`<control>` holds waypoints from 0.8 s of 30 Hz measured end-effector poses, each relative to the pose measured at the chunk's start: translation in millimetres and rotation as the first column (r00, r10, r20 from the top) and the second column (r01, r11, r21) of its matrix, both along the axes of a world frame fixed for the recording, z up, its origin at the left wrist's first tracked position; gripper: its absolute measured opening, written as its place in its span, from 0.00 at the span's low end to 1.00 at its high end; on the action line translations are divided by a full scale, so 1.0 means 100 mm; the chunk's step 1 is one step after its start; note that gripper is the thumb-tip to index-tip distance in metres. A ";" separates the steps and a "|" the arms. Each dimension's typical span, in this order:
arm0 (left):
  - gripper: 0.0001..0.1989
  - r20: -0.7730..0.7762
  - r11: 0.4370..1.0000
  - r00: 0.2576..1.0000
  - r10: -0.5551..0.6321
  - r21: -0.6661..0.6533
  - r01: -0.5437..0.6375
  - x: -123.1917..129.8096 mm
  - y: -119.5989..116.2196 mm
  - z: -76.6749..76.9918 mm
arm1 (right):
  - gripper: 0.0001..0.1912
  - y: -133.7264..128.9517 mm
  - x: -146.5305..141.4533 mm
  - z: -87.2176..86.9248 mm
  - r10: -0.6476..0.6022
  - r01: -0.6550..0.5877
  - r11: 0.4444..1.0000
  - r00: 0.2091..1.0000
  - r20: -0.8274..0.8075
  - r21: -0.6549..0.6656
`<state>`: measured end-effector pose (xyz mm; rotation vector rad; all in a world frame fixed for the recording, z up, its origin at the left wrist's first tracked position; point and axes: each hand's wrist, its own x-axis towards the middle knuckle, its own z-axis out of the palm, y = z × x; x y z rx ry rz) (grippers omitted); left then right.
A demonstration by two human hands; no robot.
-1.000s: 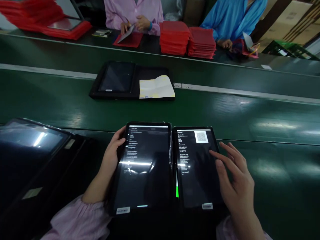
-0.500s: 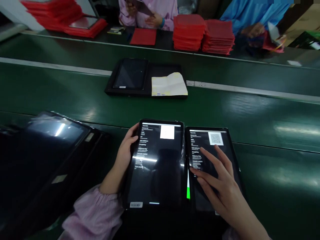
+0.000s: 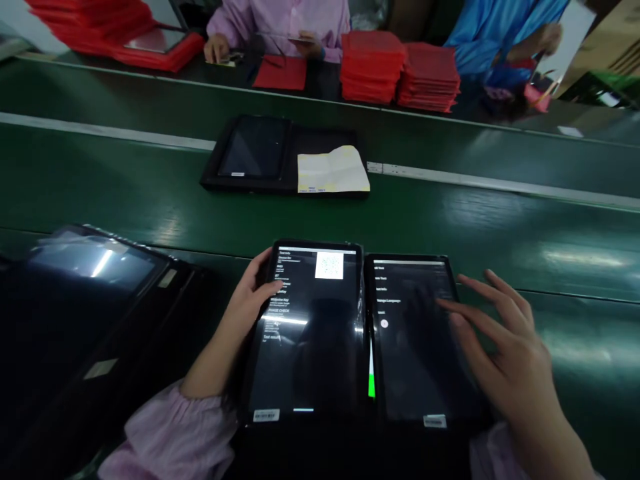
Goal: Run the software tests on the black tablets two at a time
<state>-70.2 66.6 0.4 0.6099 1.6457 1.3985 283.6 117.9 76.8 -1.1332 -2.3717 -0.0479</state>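
Pale pink sleeves enter at the bottom of the view. The left hand grips the edge of a black tablet, its thumb lying over the screen near lines of test text and a QR code. The right hand is open with its fingers spread wide, and its fingertips reach over a second black tablet; whether they touch the glass I cannot tell. That tablet stands just beside the first and shows a dark menu with a small white dot. A green-lit strip glows between them. To the left sits a dark stack of tablets under glare. Across the green conveyor belt, an open black case holds a tablet and a yellow-edged paper sheet. Beyond it, red stacks stand before a co-worker in a pink sleeve, with another in blue.
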 end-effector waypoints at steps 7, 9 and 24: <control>0.31 0.245 0.996 0.969 -0.014 0.094 -0.010 -0.06 0.04 0.04 | 0.19 0.22 -0.13 -0.10 0.022 -0.019 0.999 0.998 0.061 -0.048; 0.28 0.235 0.993 0.972 0.017 0.112 -0.044 -0.07 0.10 0.04 | 0.21 0.25 -0.17 -0.15 0.025 -0.019 0.996 0.997 0.071 -0.083; 0.28 0.016 0.989 0.996 -0.092 0.114 0.090 -0.21 0.39 -0.11 | 0.20 0.30 -0.01 -0.03 0.024 -0.021 0.997 0.999 0.033 -0.076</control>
